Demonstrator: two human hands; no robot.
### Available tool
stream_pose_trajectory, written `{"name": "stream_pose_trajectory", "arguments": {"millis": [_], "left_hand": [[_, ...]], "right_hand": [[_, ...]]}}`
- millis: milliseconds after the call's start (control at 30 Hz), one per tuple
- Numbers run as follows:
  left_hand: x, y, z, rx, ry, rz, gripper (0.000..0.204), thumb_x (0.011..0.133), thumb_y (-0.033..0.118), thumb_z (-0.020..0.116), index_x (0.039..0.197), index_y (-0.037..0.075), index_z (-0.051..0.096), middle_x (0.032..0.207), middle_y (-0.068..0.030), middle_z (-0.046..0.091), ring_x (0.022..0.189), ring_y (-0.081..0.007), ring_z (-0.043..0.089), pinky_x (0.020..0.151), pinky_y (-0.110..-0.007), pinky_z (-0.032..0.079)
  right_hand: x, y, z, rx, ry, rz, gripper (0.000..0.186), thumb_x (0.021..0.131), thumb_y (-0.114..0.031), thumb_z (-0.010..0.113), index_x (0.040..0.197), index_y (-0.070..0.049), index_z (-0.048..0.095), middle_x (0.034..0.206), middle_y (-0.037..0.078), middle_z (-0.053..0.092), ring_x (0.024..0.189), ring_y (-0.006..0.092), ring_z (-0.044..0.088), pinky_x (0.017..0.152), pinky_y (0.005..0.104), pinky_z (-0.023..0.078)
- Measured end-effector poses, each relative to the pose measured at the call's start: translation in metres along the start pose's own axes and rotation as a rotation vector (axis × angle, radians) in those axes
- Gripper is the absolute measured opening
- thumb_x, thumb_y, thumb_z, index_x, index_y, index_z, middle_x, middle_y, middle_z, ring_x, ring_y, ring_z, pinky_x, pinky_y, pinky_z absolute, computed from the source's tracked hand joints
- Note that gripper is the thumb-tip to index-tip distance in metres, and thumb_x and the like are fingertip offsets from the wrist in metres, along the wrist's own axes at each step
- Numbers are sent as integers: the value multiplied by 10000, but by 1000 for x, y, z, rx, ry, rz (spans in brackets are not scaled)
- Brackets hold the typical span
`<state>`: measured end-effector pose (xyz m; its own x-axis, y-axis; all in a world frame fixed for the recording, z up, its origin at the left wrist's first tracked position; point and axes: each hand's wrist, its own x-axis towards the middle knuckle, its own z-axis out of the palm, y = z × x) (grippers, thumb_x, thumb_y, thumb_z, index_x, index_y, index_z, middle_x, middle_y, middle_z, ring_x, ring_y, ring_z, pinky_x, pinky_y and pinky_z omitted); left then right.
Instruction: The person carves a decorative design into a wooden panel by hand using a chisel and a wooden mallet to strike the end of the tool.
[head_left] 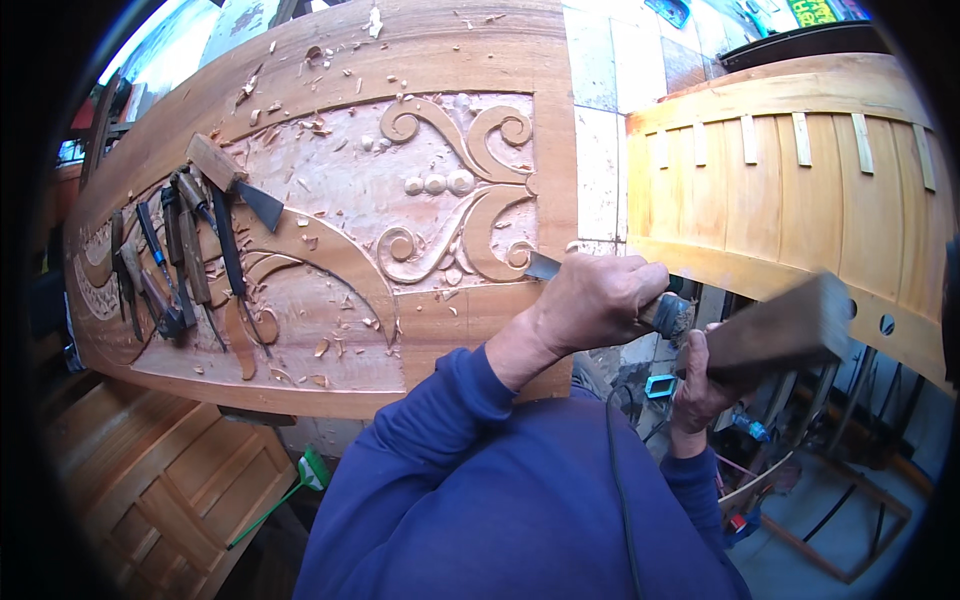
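Note:
My left hand (600,298) is closed round a wood chisel, its handle end (668,315) poking out toward my right. The chisel's flat metal blade (542,265) meets the edge of a raised scroll (508,262) in the carved wooden panel (470,335). My right hand (703,395) grips a thick block-shaped wooden mallet (780,330), a bit blurred, held apart from the chisel's end. On the panel's left part lie several chisels and gouges (185,245), along with a wooden-handled tool (215,163) that has a broad dark blade.
Wood shavings (320,125) are scattered across the panel. At the right stands a slatted wooden panel (770,190) with small strips on it. Another panelled door (170,500) lies lower left, near a green broom (313,468). A dark cord (618,480) runs down over my front.

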<state>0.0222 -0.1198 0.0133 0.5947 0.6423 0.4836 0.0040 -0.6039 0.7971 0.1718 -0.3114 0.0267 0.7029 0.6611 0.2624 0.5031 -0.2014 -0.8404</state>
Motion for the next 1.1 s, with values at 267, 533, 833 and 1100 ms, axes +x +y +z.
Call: {"name": "stream_pose_trajectory", "arguments": {"millis": [267,533,833,1100], "left_hand": [[-7,-2,-18,-93,-74,78,230,765,162,782,779,108,559,665,-76,536,594,-274,631,514,-399,473],[-27,29,-66,-18,-283,133,245,775,197,784,771,121,551,630,-42,481,540,-229,599,462,-380,459],[-27,27,-18,-24,-201,89,245,808,208,774,816,120,544,671,-47,512,580,-255,608,501,-389,484],[-5,6,-5,97,-126,196,197,885,189,717,787,131,556,686,-50,531,570,-232,620,497,-377,490]], "right_hand": [[-43,5,7,-210,-94,-174,697,858,-121,865,1422,30,485,1271,180,592,1164,323,603,1031,432,475],[-88,11,4,-244,-85,-18,824,862,-197,911,1507,-8,434,1421,165,555,1257,269,590,1050,425,491],[-56,-95,18,269,169,113,819,874,-42,734,1590,-67,338,1176,125,606,1029,212,627,929,384,557],[-86,-81,1,286,105,434,385,807,-19,743,1158,13,587,997,103,638,875,196,659,819,355,541]]}}
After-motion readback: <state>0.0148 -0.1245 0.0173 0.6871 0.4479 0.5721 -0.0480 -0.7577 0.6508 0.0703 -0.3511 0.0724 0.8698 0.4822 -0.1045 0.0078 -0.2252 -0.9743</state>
